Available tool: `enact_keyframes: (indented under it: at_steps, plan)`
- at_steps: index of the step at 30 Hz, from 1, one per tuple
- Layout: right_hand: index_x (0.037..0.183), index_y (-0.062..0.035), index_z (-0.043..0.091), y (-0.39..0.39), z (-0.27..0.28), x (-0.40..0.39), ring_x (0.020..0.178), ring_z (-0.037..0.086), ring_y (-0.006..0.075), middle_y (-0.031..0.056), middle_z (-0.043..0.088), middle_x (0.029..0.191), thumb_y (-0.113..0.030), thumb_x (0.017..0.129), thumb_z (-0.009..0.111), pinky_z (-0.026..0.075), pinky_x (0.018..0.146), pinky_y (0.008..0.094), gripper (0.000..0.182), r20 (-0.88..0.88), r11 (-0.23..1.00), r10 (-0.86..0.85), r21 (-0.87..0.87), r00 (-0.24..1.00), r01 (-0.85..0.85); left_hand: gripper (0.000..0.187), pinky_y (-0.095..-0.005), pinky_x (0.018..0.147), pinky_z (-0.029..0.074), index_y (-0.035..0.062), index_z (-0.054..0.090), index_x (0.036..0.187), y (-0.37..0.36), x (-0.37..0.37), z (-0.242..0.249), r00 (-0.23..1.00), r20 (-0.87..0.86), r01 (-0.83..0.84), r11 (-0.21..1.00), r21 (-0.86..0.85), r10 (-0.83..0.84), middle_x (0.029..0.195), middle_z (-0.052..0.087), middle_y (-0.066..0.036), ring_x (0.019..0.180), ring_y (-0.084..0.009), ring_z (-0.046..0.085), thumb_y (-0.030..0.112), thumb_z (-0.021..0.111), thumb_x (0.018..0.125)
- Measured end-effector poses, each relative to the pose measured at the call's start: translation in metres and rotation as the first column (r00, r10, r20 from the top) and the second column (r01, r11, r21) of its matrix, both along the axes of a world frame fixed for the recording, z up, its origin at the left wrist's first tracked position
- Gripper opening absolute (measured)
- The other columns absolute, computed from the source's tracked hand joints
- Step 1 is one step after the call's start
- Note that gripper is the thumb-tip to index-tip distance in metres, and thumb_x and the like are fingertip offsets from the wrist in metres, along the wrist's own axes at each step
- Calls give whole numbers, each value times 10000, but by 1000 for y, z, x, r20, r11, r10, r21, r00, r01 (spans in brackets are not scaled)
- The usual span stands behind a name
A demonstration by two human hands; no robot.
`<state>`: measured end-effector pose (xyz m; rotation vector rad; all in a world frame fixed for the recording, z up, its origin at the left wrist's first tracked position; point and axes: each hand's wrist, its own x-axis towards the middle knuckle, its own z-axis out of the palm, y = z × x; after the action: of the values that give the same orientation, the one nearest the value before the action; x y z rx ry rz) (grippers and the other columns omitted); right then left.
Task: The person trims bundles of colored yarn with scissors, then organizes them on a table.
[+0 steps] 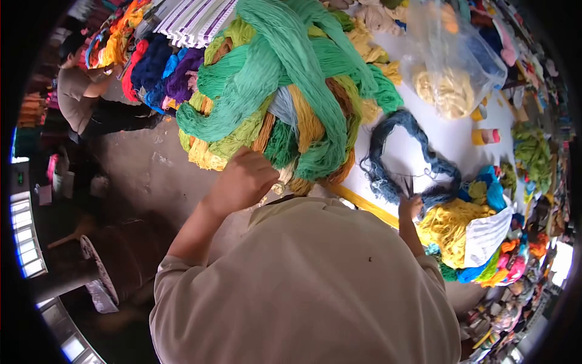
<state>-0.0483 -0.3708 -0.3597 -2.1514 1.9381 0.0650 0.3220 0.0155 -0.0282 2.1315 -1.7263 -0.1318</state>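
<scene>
My left hand (244, 181) is closed with its fingertips curled together, at the near edge of a big pile of yarn hanks. Whatever it may pinch is hidden or too small to name. Draped over the top of that pile is a green yarn hank (297, 67), with olive, brown, gold and pale blue hanks beneath. To the right, my right hand (411, 207) is shut on scissors (408, 184), their dark blades pointing away from me. The blades lie over the near side of a dark blue yarn hank (397, 124), spread in a loop on the white table (400, 145).
Yellow yarn (454, 224) and a striped cloth (487, 236) lie right of my right hand. A clear plastic bag (454, 67) with cream yarn and a spool (486, 136) stand farther back. Another person (79, 91) stands at far left. A large reel (130, 258) sits at lower left.
</scene>
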Motion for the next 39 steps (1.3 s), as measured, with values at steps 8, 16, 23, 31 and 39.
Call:
enact_keyframes:
  at_steps: [8,16,23,31,39]
  plan:
    - [1353,-164,473,13,13,-39,1275,411,364,124,436,1341,-476,866,680,416,989,542,614,-196,997,74,-8,978,-77,168,-372,772,523,49,699,960,-3,-40,6,985,31,-167,983,-78,170,900,697,-86,912,-256,677,48,723,794]
    - [1270,-121,500,16,5,-51,1243,472,391,194,494,1309,-435,929,590,410,976,607,472,-147,977,212,42,966,-209,169,-390,771,546,40,702,984,-3,-53,2,962,-8,-271,954,-131,272,919,706,-108,880,-290,682,27,711,816]
    - [1418,-187,389,9,5,-46,1282,461,354,144,467,1364,-327,949,583,436,963,538,527,-297,985,163,-11,941,-174,193,-372,716,540,57,697,946,2,-46,-9,965,47,-244,952,-185,256,859,687,-82,816,-270,672,-4,707,763]
    - [1458,-200,341,-28,0,-52,1151,593,400,192,574,1281,-349,802,783,510,926,468,805,-293,938,326,218,899,-269,155,-371,675,520,101,664,901,6,-38,-12,968,91,-201,943,-266,233,750,613,-37,770,-235,641,94,687,749]
    - [1351,-118,448,-22,54,-52,945,615,248,101,594,1114,-99,900,605,509,800,369,477,668,835,-171,488,724,-254,241,-371,733,515,54,648,917,13,-26,-12,983,17,-168,930,-327,184,772,609,-44,804,-242,640,122,644,686]
